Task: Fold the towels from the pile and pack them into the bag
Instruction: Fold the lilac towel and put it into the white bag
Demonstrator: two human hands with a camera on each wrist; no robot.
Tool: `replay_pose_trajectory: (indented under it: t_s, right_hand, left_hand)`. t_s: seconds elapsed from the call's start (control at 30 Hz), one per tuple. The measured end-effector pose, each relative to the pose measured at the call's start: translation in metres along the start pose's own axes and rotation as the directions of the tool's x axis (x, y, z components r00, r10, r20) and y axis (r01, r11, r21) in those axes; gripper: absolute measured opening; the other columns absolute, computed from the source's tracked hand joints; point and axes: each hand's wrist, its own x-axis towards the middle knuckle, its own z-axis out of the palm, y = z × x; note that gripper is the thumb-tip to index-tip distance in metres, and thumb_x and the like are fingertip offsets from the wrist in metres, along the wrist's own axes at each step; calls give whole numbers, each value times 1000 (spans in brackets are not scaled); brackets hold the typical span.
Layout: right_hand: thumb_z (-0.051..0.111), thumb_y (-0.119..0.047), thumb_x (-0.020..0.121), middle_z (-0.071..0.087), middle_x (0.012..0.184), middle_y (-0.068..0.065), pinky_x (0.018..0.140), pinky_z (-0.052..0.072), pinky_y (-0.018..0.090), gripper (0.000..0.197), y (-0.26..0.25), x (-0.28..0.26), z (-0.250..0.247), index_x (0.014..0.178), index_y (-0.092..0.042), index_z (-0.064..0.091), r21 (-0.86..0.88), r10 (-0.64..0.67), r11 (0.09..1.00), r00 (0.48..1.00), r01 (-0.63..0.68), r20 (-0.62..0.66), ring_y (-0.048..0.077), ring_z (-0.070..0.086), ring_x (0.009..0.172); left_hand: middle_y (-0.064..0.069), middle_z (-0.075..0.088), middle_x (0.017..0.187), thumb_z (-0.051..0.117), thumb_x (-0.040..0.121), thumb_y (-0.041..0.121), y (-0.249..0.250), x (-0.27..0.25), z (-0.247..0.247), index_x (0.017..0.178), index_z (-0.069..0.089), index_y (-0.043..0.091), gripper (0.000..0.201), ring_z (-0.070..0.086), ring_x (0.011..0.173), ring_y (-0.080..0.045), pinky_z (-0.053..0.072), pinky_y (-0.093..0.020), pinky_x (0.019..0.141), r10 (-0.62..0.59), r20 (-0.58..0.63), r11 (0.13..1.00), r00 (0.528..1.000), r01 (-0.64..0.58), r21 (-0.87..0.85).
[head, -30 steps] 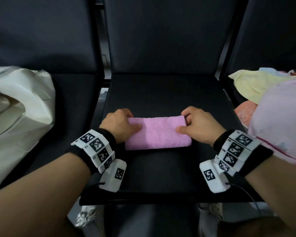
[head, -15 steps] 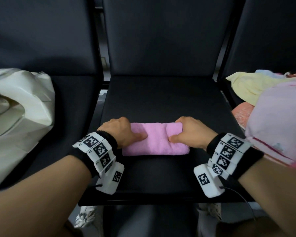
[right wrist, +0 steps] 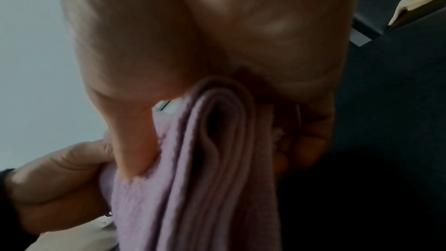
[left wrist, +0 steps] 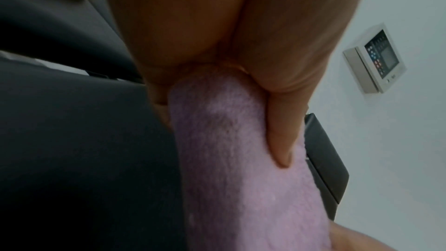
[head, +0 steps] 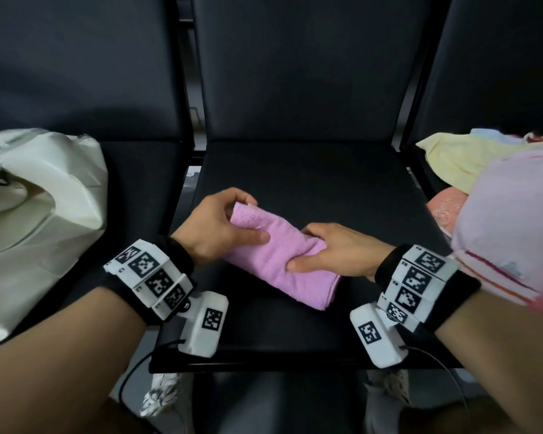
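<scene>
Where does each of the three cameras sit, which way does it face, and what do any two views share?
Head: worn on the head, facing forward and down at the chair seat; both forearms, left hand and right hand show, gripping the folded pink towel.
Left wrist: looks along the left hand; its thumb and palm clamp the towel.
Right wrist: looks along the right hand at the towel's layered end; the left hand also shows.
Shared: all three show the towel; head and right wrist show both hands.

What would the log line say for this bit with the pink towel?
step: lift folded pink towel off middle seat | left hand: grips far end | right hand: grips near end | white bag: left seat
</scene>
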Motion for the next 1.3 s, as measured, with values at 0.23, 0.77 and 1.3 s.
replay_pose_trajectory:
  t_s: [0.23,0.77,1.3]
  right_hand:
    - [72,-66,77,77,84,-3,74,59,36,45,-11,-4,5,83,-21,72,159,-94,983,995,89,23,14,74,79]
    - [73,-31,89,75,97,1,85,59,50,18,-34,5,18,100,-18,68,286,-178,934,973,215,-150,18,73,88]
    - [67,-14,94,76,101,-1,72,56,25,16,-101,14,52,110,-14,67,503,-305,756,905,419,-296,12,73,93]
  left_hand:
    - [0,77,95,89,64,22,8,-2,-2,115,66,11,57,75,85,-13,59,-22,72,15,-36,972,999,-24,-236]
    - [2,75,99,85,80,17,3,2,-8,120,63,16,45,74,84,-10,55,-20,64,-39,-274,984,961,-10,-177]
    - [-13,66,117,83,72,57,-12,-47,-67,135,45,5,90,76,88,-26,65,-47,71,-309,-301,889,902,162,-429]
